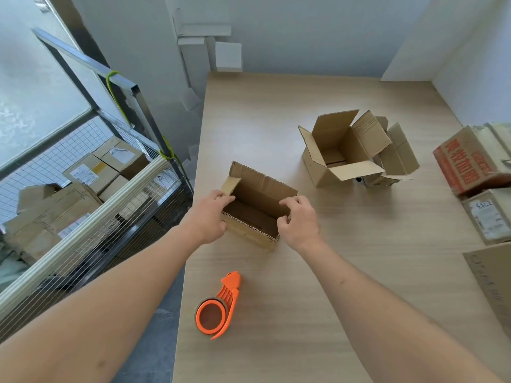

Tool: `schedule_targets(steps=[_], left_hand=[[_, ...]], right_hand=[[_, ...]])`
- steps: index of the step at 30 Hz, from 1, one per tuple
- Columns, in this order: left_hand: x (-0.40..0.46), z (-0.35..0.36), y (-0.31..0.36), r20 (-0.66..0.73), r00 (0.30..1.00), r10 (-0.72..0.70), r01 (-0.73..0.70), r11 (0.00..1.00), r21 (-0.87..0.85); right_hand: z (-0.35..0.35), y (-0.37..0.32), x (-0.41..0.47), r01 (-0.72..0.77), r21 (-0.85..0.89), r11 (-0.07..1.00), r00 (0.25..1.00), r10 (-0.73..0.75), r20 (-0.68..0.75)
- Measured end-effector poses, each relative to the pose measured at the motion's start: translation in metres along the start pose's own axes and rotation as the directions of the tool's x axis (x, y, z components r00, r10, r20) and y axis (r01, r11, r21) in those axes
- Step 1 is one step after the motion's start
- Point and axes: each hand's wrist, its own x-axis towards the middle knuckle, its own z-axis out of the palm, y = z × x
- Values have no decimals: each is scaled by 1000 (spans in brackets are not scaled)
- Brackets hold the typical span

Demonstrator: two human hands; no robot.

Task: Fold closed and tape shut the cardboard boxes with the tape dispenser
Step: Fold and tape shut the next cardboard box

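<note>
Head view: I see a wire cage of parcels [83, 189] far left, my left hand [213, 217] gripping the small open box's [260, 197] left end, my right hand [300, 222] pinching its right end; tape dispenser [218, 308] lies nearer on the bench [331, 272].

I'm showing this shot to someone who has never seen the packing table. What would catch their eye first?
Probably the two bare arms reaching to the small open box at the table's middle, left hand and right hand gripping its two ends. Next, the bright orange tape dispenser lying untouched near the table's left edge, closer to the person. Behind, to the right, stands a larger box with its flaps spread open.
</note>
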Motion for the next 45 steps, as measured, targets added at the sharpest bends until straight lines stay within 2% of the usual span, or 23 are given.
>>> schedule_targets(steps=[3,6,9,12,14,18,23,27,30,34,42,45], left_hand=[[5,-1,1,-5,1000,17,-17,1000,23],[12,0,2,-33,999,-13,13,1000,-5],[16,5,4,-40,998,-47,46,999,-21],[18,10,5,-74,996,-59,58,998,-3],[21,12,6,-101,993,-58,57,998,-10],[25,13,6,-161,983,-92,86,995,-47],[21,17,4,-132,959,-253,225,955,-195],[13,25,1,-50,970,-238,219,944,-248],[6,24,1,-57,970,-237,202,913,-356],[2,26,0,-30,982,-185,177,969,-171],[-25,33,-12,-30,978,-205,198,966,-164],[-32,42,-10,-61,978,-202,190,968,-161]], right_hand=[[1,1,3,65,19,998,998,-65,-2],[5,1,7,78,-4,997,997,-78,-6],[9,1,11,149,-54,987,987,-152,-51],[10,0,14,184,-12,983,980,-184,-81],[9,2,14,183,7,983,982,-183,-42],[4,7,15,158,-67,985,986,-153,72],[4,6,18,-20,-44,999,999,21,34],[10,5,21,-6,-4,1000,1000,6,-14],[17,7,14,17,-48,999,1000,-17,11],[27,8,2,53,-118,992,998,-51,21],[53,1,-34,73,-76,994,995,-77,-61],[60,-2,-42,52,-79,996,998,-55,-32]])
